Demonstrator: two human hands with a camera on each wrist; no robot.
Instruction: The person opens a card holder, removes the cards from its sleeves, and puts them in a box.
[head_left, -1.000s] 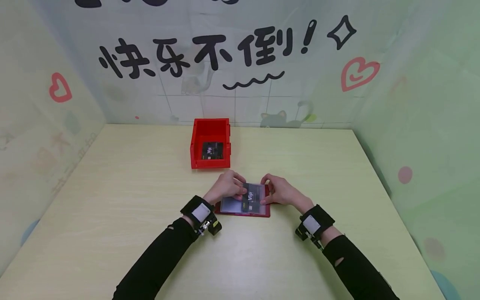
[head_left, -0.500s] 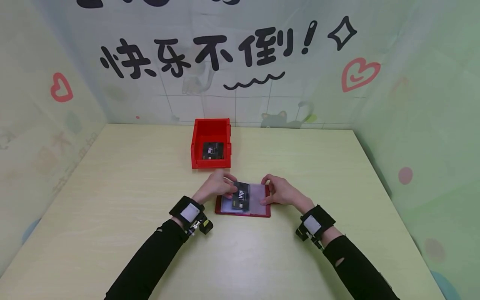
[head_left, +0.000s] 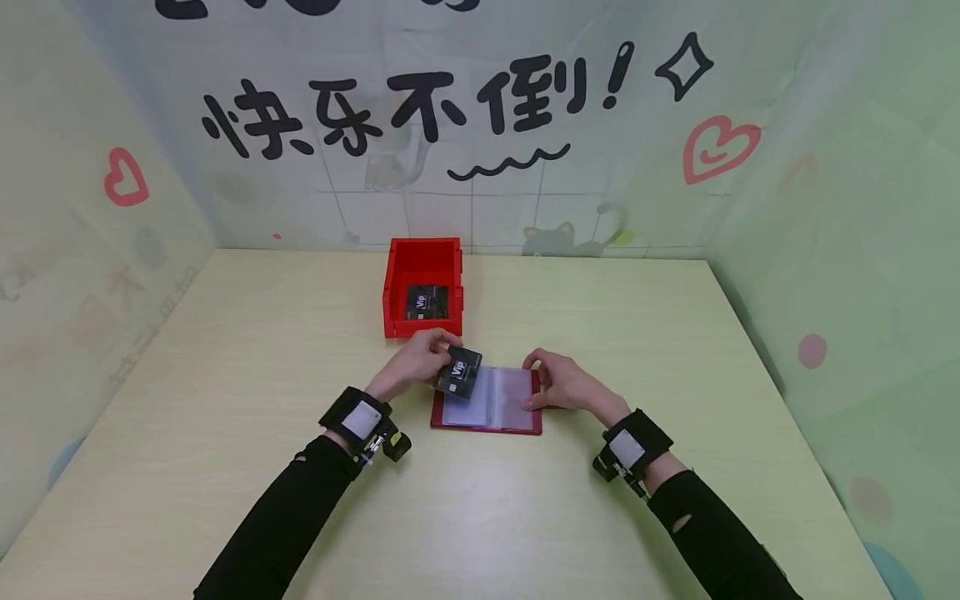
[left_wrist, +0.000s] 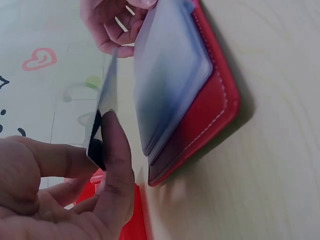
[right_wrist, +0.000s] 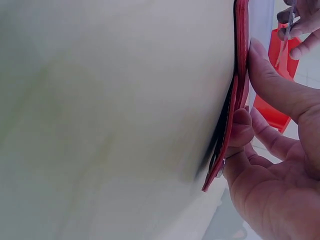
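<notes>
My left hand point(head_left: 416, 360) pinches a black card point(head_left: 460, 372) marked "Vip" between thumb and fingers. The card is tilted above the left page of an open red card holder point(head_left: 486, 430) with clear plastic sleeves point(left_wrist: 172, 75). In the left wrist view the card point(left_wrist: 104, 107) is seen nearly edge-on, apart from the sleeves. At the holder's right edge, my right hand point(head_left: 562, 383) grips the cover. In the right wrist view its thumb lies on the inner side and a finger sits by the strap flap point(right_wrist: 220, 150).
Behind the holder stands a red bin point(head_left: 422, 327) with another black "Vip" card point(head_left: 427, 302) inside. The pale wooden table point(head_left: 525, 517) meets printed cloth walls point(head_left: 600, 167) at the back and sides.
My left hand has drawn the card from the holder's right side leftward and up, off the sleeves, and the card has turned. My right hand has stayed at the holder's edge.
</notes>
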